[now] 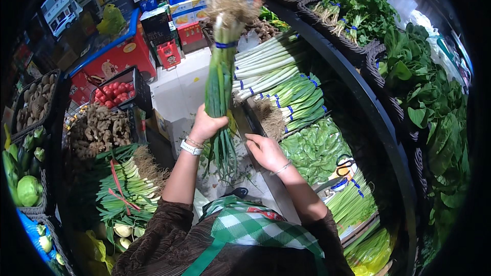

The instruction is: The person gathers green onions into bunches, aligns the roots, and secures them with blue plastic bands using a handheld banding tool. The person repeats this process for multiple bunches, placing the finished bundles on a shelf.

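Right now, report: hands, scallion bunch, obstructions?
Left hand gripping scallion bunch, roots up. Right hand partly open, nothing visible in it. Board edge near right hand.

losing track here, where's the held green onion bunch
In the head view, the green onion bunch is just left of centre, in the left hand, roots toward the picture's top.

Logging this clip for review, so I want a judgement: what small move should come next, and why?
Probably lower the green onion bunch with the left hand toward the similar banded bunches on the right: it is held roots up, already bound by a blue band, and they wear blue bands too.
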A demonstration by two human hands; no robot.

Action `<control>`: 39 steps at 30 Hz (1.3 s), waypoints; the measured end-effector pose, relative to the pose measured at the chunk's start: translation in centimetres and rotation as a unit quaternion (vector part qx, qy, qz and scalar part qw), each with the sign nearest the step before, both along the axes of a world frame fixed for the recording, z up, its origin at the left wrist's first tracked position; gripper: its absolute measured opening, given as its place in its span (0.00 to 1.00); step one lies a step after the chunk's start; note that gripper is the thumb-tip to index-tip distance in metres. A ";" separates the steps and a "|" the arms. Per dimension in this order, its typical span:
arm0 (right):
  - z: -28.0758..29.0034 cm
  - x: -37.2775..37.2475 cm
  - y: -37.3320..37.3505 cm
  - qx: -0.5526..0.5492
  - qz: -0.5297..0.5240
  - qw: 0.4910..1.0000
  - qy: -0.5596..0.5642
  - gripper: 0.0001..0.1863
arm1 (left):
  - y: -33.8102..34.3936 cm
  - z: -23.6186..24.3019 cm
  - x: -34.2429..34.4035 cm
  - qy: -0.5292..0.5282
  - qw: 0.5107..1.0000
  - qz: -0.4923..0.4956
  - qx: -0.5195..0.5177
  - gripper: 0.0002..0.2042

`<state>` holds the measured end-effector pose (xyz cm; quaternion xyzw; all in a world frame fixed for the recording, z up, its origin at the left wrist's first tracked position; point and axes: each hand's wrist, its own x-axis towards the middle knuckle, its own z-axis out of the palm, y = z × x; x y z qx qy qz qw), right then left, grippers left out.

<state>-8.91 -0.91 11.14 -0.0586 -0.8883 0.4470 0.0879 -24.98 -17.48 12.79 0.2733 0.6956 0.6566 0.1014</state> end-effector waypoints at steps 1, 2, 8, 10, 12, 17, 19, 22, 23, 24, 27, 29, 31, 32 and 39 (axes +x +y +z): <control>0.7 -0.4 0.4 0.006 0.006 0.999 -0.044 0.15 | 0.4 0.0 0.4 0.007 1.000 -0.023 -0.004 0.13; 1.4 -0.8 0.9 0.009 0.012 0.997 -0.075 0.14 | 0.7 0.0 0.7 0.017 0.999 -0.046 -0.011 0.13; 3.2 -1.7 3.0 -0.397 0.128 0.905 0.086 0.39 | 4.1 -1.2 2.5 -0.063 0.948 -0.311 -0.027 0.16; 2.7 -1.7 2.6 -0.504 0.018 0.844 0.183 0.37 | 6.0 -1.8 3.3 -0.089 0.913 -0.385 -0.102 0.21; 2.2 -0.8 2.7 -0.553 -0.056 0.807 0.200 0.28 | 7.8 -2.3 4.5 -0.129 0.904 -0.404 -0.060 0.24; 1.3 2.1 4.2 -0.514 -0.197 0.798 0.246 0.14 | 10.4 -3.4 8.6 -0.132 0.914 -0.384 -0.008 0.34; 1.1 3.2 4.6 -0.491 -0.220 0.807 0.244 0.14 | 10.9 -3.9 9.7 -0.124 0.907 -0.402 0.021 0.35; 0.8 4.7 4.7 -0.458 -0.238 0.812 0.272 0.13 | 11.8 -4.6 10.2 -0.144 0.862 -0.483 -0.052 0.31; 0.6 5.0 4.7 -0.438 -0.247 0.819 0.276 0.14 | 11.9 -4.9 10.2 -0.179 0.837 -0.512 -0.080 0.29; 0.4 5.4 4.7 -0.420 -0.275 0.823 0.265 0.14 | 12.2 -5.2 10.6 -0.136 0.855 -0.496 -0.068 0.27; 0.0 7.5 5.5 -0.415 -0.216 0.845 0.260 0.21 | 13.1 -5.7 11.3 -0.102 0.857 -0.496 -0.091 0.24; -0.5 9.5 5.9 -0.310 -0.212 0.879 0.293 0.32 | 13.5 -6.1 12.0 -0.105 0.865 -0.489 -0.045 0.22; -1.6 13.8 6.0 -0.185 -0.275 0.917 0.220 0.37 | 13.8 -6.2 12.0 -0.096 0.870 -0.481 -0.059 0.19; -2.3 16.5 7.0 0.004 -0.318 0.933 0.167 0.35 | 14.0 -6.2 11.7 -0.085 0.869 -0.482 -0.072 0.17; -13.0 27.6 14.2 0.009 -0.642 0.760 0.102 0.12 | 15.3 -6.7 10.6 -0.044 0.868 -0.488 -0.084 0.18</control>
